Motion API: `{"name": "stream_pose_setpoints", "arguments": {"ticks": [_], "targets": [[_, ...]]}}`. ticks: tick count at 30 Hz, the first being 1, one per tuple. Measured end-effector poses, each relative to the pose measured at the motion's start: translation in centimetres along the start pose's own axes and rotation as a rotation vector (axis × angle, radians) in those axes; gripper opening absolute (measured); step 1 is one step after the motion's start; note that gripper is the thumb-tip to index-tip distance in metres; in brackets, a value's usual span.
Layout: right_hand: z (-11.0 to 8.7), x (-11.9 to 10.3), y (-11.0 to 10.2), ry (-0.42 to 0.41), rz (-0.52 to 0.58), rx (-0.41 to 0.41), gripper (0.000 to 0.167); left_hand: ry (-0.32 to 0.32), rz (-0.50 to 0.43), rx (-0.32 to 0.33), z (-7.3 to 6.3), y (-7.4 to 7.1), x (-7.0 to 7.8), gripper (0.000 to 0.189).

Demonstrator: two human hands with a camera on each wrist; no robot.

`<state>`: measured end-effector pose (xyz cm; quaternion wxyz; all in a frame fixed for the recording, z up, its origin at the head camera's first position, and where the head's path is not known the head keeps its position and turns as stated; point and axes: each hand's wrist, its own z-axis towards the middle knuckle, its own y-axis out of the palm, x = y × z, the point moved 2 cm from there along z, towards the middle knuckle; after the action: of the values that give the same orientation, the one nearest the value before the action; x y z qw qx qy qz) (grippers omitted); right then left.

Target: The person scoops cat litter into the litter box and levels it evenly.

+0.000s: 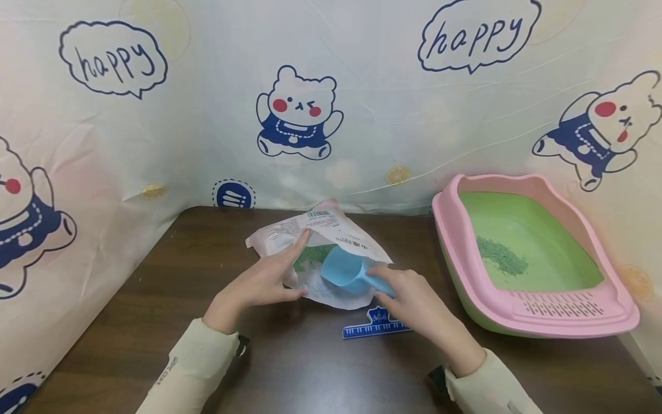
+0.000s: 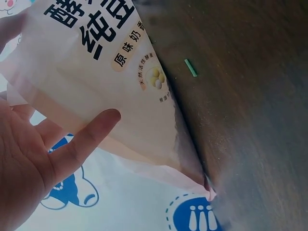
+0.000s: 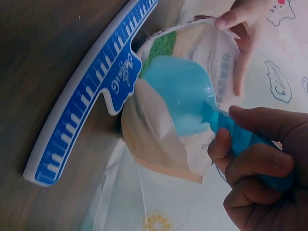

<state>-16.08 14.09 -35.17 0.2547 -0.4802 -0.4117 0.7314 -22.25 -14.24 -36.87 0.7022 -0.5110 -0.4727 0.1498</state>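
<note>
A printed cat litter bag lies on the table with its mouth toward me, green pellets showing inside. My left hand holds its left side at the mouth, thumb and fingers spread; in the left wrist view one finger lies across the printed bag wall. The right hand grips the handle of a light blue scoop, whose bowl is in the bag's mouth. In the right wrist view the fingers curl round that handle. What the bowl holds cannot be made out.
A blue and white piano-key clip lies in front of the bag, near my right hand. To the right stands a pink-rimmed green litter box with a small heap of green pellets. Behind the table hangs a printed cloth.
</note>
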Motion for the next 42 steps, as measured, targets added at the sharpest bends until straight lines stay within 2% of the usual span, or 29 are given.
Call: {"name": "stream_pose_setpoints", "arguments": {"ticks": [6,14,30,42], "targets": [[0.5,-0.7,1.0,-0.005,-0.058,0.063,0.033,0.002,-0.002,-0.002,0.2,-0.1,0.2,0.112],[1.3,-1.4,2.5,-0.021,-0.073,0.098,0.030,0.014,-0.006,0.011,0.2,-0.3,0.6,0.112],[3.2,-1.5,4.3,-0.015,-0.048,0.118,0.030,0.045,0.013,0.047,0.5,-0.5,0.5,0.113],[4.6,-1.5,5.3,-0.033,-0.037,0.126,0.032,0.059,0.025,0.042,0.6,-0.6,0.6,0.113]]}}
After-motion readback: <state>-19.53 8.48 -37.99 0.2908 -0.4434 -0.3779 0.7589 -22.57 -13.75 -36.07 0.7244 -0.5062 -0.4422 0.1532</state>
